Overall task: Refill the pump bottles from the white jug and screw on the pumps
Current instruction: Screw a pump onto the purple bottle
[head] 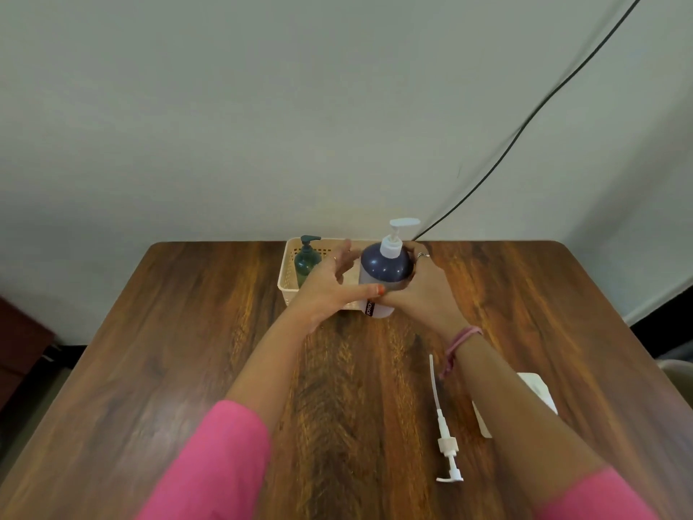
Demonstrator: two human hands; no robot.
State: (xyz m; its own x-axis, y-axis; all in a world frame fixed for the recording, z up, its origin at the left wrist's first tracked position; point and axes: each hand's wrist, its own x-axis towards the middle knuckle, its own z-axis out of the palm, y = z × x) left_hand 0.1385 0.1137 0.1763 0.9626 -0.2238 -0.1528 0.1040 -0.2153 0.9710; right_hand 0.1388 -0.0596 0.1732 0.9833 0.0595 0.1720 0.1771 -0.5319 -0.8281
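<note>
A dark blue pump bottle [385,265] with a white pump [394,238] on top stands upright at the front of a cream basket [288,272]. My right hand [425,290] wraps around its right side. My left hand [333,285] touches its left side with the thumb across the front and the fingers spread apart. A small green pump bottle [306,261] stands inside the basket at the left. A loose white pump with a long tube [444,425] lies on the table near me. A white jug [540,395] lies mostly hidden behind my right forearm.
The wooden table [187,350] reaches the grey wall at the back. A black cable [525,125] runs down the wall to the table's back edge. A dark cabinet [22,343] stands left of the table.
</note>
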